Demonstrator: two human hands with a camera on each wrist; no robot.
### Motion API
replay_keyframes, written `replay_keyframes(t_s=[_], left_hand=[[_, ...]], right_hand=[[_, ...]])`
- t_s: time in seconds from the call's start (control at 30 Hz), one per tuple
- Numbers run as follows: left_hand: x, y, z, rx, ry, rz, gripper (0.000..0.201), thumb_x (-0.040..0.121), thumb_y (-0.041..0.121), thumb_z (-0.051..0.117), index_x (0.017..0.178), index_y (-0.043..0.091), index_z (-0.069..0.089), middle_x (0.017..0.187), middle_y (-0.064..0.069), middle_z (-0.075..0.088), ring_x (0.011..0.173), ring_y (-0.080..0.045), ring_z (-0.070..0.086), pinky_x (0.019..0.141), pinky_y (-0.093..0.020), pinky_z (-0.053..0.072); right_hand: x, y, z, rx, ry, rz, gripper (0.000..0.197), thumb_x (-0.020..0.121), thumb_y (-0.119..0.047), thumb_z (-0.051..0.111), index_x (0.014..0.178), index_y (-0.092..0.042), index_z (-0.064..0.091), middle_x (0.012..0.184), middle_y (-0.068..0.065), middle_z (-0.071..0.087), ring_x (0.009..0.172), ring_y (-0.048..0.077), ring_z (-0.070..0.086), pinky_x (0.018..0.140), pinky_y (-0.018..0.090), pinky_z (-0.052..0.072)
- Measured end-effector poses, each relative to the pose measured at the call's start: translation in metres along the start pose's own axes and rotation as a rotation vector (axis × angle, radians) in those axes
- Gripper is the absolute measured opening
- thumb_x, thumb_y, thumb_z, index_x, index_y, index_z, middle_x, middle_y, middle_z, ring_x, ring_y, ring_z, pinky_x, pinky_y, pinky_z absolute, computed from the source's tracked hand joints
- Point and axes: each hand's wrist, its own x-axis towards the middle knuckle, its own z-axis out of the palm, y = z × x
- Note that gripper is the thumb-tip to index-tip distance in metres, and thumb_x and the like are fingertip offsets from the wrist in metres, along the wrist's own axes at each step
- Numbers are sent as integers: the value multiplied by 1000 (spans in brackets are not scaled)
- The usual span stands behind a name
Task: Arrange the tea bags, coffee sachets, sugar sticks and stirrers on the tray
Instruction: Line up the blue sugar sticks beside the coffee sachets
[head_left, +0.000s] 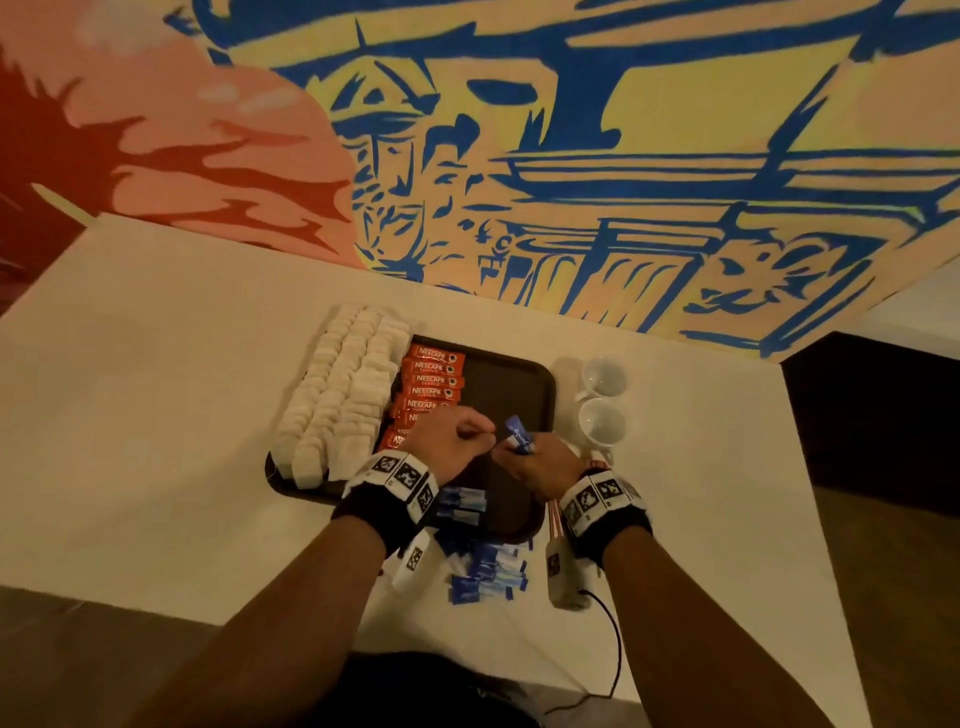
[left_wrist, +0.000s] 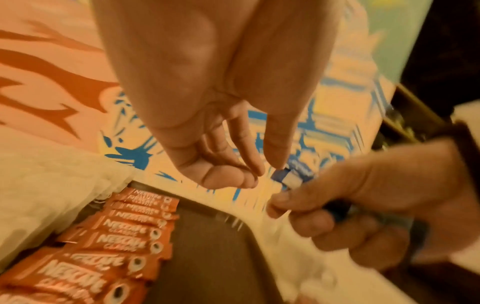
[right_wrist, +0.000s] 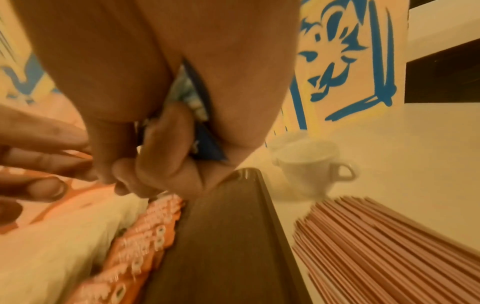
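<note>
A brown tray (head_left: 509, 384) carries rows of white tea bags (head_left: 343, 384) on its left and a column of orange coffee sachets (head_left: 431, 384) beside them; its right part is bare. Over the tray's front, my right hand (head_left: 540, 462) grips a small bundle of blue sugar sticks (head_left: 518, 439), seen also as sugar sticks (left_wrist: 288, 179). My left hand (head_left: 452, 439) hovers just left of it. In the left wrist view, the left hand (left_wrist: 270, 170) has its thumb tip at the bundle's top end and a gap to the forefinger. Pink stirrers (right_wrist: 376, 246) lie on the table right of the tray (right_wrist: 228, 236).
More blue sugar sticks (head_left: 483, 571) lie loose on the white table in front of the tray, a few on its front rim. Two white cups (head_left: 602, 400) stand right of the tray. A black cable (head_left: 613, 649) runs by the near edge. A painted wall rises behind.
</note>
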Motion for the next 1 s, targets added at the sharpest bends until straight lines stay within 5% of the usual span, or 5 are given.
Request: replay_keyframes(t_s=[0.13,0.33,0.5,0.67,1.0], left_hand=[[-20,34,-15,-319,-2,9,23,94,22,67,117,20,70,103,4,71,81,-7,64,63,-25,50],[-44,74,-24,-415,8,144,29,91,19,71,120,19,69,105,-4,73,70,0,63,56,-23,49],[-57,95,-22,-402,69,207,19,91,10,70,110,11,72,96,-6,75,72,-12,65,57,-26,51],[-73,100,-22,-391,63,254,15,90,7,70,104,2,71,97,-14,75,92,-37,69,80,-50,56],[-89,113,-24,-409,17,276,12,91,6,68,101,-1,66,83,-10,72,70,-23,63,60,-29,54]], right_hand=[[-23,-25,-19,8,-8,-137,31,97,-36,65,72,-21,56,57,-4,51,48,10,43,51,28,35],[-63,-54,-40,-54,-42,-251,27,98,-34,65,78,-16,59,62,0,52,55,14,46,56,30,37],[-95,-64,-49,-59,-40,-272,33,97,-39,65,73,-16,58,55,-2,49,41,7,43,48,26,35],[-108,-57,-49,11,-58,-276,41,93,-45,68,89,-5,64,55,-3,48,43,9,42,47,29,33],[-150,-50,-53,316,-107,-369,23,97,-35,67,84,-18,59,60,-5,46,45,8,34,40,21,25]])
